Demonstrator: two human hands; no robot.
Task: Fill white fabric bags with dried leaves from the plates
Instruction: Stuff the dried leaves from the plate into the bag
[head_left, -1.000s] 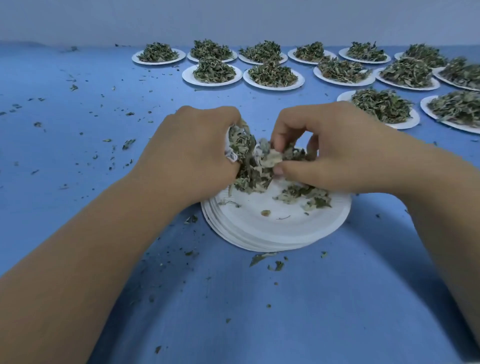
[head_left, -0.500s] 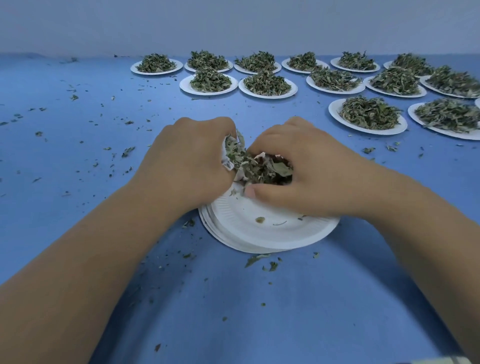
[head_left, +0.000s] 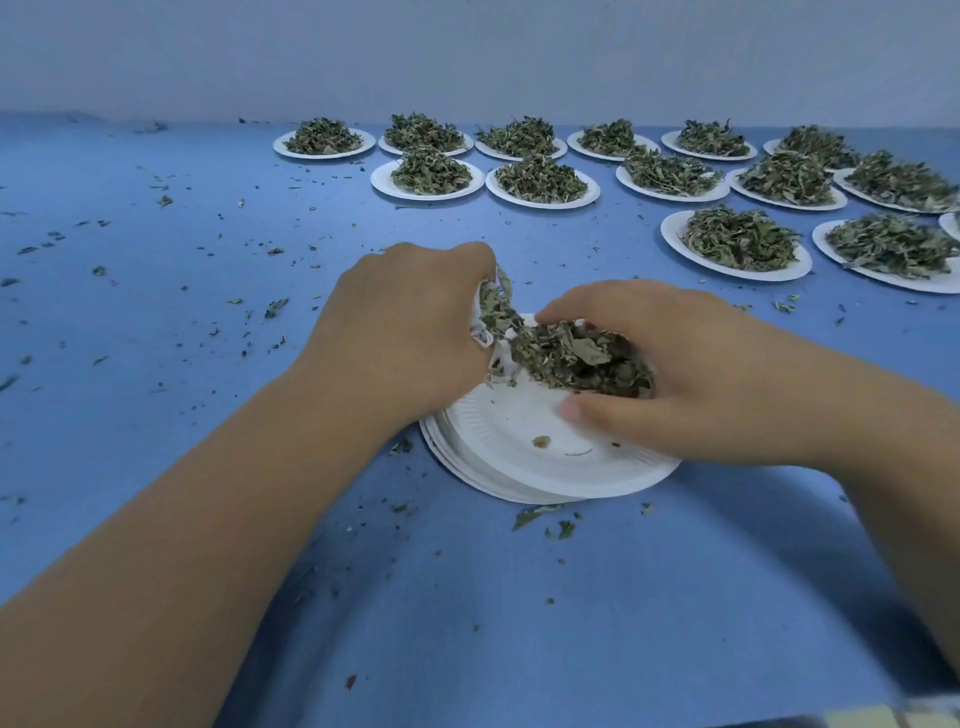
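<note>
In the head view, the right hand (head_left: 670, 364) has scooped the last dried leaves (head_left: 576, 358) off the plate (head_left: 519, 457) since a second ago. Its grip is curled round them at the white fabric bag (head_left: 485, 335), which the left hand (head_left: 410, 322) clamps over the plate's far-left rim. This bag seems nearly filled; full plates (head_left: 737, 244) crowd the far right corner of the surface (head_left: 182, 338), and its left side lies open.

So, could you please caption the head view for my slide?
Left hand holds a white bag while right hand gathers dried leaves over stacked plates.
</note>
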